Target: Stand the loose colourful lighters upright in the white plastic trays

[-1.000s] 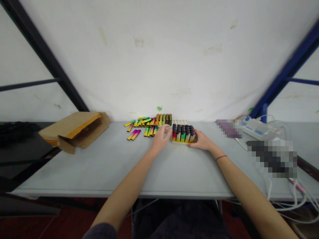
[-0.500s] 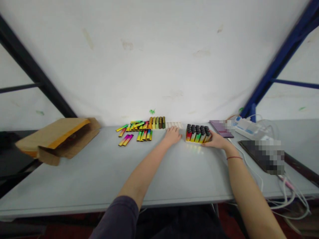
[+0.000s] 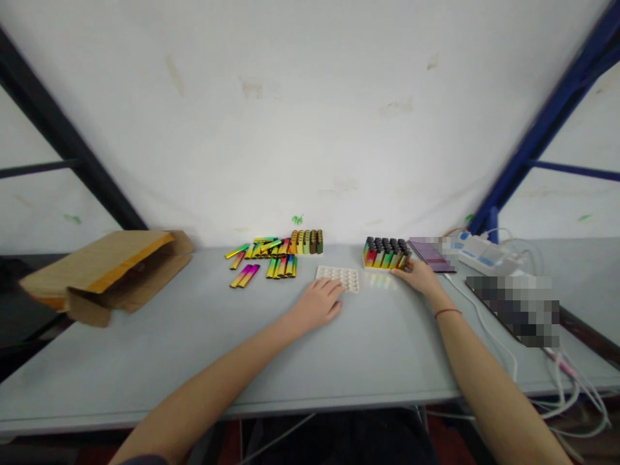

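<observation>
My left hand [image 3: 317, 302] lies on the grey table with its fingertips on the near edge of an empty white tray [image 3: 339, 278] with rows of small pockets. My right hand [image 3: 417, 276] touches the near right corner of a full tray of rainbow lighters with black caps [image 3: 385, 253], which stands far back by the wall. Its fingers are curled against the tray's side. Loose rainbow lighters [image 3: 271, 255] lie scattered to the left, and a short row of upright ones [image 3: 307, 241] stands behind them.
An open brown cardboard box [image 3: 104, 268] lies on its side at the table's left. At the right sit a purple flat object [image 3: 431, 253], a white power strip [image 3: 484, 255], a dark blurred device [image 3: 513, 303] and white cables [image 3: 571, 381]. Metal rack posts flank both sides.
My right hand has pushed the full tray of lighters to the right and back toward the wall. My left hand has drawn the empty white tray toward me.
</observation>
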{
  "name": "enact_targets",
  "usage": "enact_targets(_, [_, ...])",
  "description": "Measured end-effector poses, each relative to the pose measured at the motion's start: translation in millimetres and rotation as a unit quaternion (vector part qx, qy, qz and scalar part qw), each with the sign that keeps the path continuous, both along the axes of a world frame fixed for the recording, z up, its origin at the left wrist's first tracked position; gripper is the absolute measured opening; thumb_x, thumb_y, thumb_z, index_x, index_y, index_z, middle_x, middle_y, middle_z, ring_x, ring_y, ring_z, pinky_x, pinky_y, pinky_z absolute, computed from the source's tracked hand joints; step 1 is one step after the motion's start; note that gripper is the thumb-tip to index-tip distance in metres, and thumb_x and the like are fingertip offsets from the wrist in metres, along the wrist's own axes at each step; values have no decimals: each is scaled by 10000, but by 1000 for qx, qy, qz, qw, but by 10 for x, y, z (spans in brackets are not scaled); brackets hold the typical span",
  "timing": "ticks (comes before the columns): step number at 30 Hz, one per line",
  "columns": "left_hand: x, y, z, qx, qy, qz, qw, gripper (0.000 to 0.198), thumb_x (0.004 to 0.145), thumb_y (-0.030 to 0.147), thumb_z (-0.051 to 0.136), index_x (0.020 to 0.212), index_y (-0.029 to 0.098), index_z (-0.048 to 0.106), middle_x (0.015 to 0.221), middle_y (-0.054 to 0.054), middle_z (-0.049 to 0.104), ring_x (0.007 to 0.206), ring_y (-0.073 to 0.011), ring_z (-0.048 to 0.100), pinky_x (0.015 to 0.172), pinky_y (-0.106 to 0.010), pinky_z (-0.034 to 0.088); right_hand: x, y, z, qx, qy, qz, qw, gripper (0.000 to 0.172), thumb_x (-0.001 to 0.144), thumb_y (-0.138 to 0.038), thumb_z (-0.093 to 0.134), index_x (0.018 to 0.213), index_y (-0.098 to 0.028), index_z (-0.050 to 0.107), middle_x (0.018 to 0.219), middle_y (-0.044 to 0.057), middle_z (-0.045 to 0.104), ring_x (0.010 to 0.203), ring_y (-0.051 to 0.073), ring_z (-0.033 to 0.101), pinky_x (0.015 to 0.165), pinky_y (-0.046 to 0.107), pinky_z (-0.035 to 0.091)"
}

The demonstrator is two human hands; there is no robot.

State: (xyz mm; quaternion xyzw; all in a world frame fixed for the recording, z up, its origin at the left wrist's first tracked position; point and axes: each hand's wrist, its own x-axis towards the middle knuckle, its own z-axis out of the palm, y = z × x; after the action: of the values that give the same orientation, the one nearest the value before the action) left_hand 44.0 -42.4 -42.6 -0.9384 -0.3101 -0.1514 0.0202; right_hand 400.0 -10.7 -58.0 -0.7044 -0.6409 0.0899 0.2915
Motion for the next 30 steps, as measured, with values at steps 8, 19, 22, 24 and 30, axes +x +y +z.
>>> enact_targets(8, [-97,48,-66,-32,-53,-29,998,367,980,249,509,1319,197,639,1370,-125,653,1278,-279,562,1096,-475,469,-543,324,29,11,-46,54,997,335,908,-390,680,1154,-166,714,1140,161,783,1049,334,742,892,419,581])
enact_targets(19, [-107,41,-103,-43,-85,-41,995,381,967,235,517,1327,207,637,1380,-131,647,1269,-277,567,1095,-485,474,-1233,679,57,15,-86,5,996,375,937,-447,639,1217,-201,684,1122,128,788,1083,298,725,928,385,544])
enact_targets(22, [-99,43,-98,-43,-83,-40,995,380,963,230,517,1320,194,642,1380,-135,647,1264,-275,573,1101,-475,470,-1317,672,57,5,-91,-24,996,408,947,-480,611,1218,-183,686,1119,154,782,1093,318,720,938,406,534])
enact_targets(24, [-93,48,-98,-43,-85,-40,995,377,962,230,518,1316,203,645,1375,-128,650,1267,-270,573,1105,-467,468,-1358,662,53,11,-91,-36,995,425,945,-496,609,1208,-173,692,1106,170,780,1081,330,721,933,419,534])
enact_targets(30, [-100,30,-82,-32,-78,-46,995,375,962,233,524,1316,216,646,1360,-125,660,1269,-265,577,1093,-456,469,-1427,641,62,18,-57,-56,997,476,927,-495,637,1265,-161,624,1088,184,773,1082,332,721,925,408,539])
